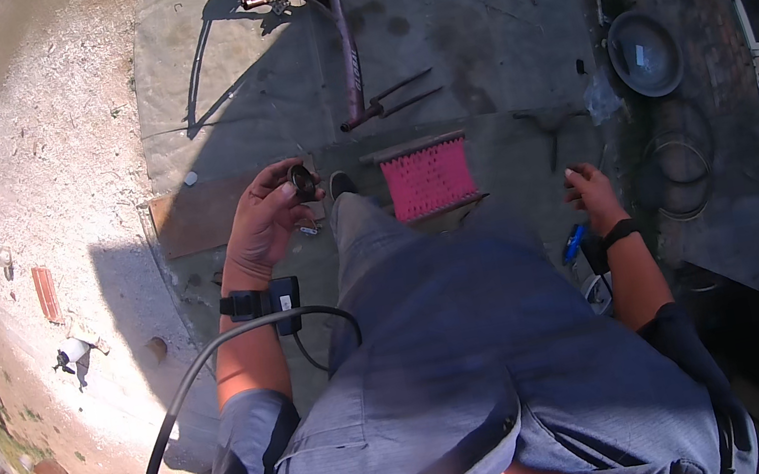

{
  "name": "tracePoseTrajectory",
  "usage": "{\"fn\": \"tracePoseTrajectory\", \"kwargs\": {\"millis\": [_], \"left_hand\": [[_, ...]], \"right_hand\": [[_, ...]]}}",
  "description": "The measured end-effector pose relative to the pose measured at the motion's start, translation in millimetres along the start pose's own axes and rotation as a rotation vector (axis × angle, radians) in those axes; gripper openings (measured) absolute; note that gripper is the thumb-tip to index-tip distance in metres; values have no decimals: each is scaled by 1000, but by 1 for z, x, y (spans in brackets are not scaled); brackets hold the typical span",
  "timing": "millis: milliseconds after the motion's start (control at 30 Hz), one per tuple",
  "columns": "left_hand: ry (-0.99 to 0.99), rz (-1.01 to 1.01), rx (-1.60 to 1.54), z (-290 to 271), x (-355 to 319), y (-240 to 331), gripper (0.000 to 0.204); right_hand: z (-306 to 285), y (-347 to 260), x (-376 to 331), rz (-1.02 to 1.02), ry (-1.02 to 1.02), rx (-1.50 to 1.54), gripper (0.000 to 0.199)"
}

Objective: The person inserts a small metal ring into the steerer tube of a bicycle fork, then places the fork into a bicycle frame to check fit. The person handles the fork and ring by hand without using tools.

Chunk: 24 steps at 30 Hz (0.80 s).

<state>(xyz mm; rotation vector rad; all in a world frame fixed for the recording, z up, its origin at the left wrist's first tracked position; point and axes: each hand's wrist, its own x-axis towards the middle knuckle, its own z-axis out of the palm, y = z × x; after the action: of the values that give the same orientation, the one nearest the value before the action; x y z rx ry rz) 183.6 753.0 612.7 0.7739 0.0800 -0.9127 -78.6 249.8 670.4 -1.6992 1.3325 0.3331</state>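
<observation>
My left hand is raised in front of me, its fingers curled around a small dark ring-shaped metal part. A black band with a small black box sits on that wrist, and a grey cable runs from it. My right hand hangs low at my side, fingers loosely bent, holding nothing that I can see. A blue-handled tool lies just below that hand. One foot in a dark shoe rests on the concrete next to the held part.
A pink woven stool stands just ahead. A reddish bicycle frame and its fork lie on the concrete slab farther out. A round metal bowl, wheel rims and scattered tools are at the right. Gravel ground lies to the left.
</observation>
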Motion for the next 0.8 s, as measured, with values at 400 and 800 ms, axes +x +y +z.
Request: {"fn": "tracePoseTrajectory", "kwargs": {"millis": [400,800], "left_hand": [[352,6,35,-60,14,-44,45],[706,29,65,-23,64,-82,52]], "right_hand": [[40,-106,61,-133,-178,-236,49],[89,-188,209,-338,-520,-589,55]]}}
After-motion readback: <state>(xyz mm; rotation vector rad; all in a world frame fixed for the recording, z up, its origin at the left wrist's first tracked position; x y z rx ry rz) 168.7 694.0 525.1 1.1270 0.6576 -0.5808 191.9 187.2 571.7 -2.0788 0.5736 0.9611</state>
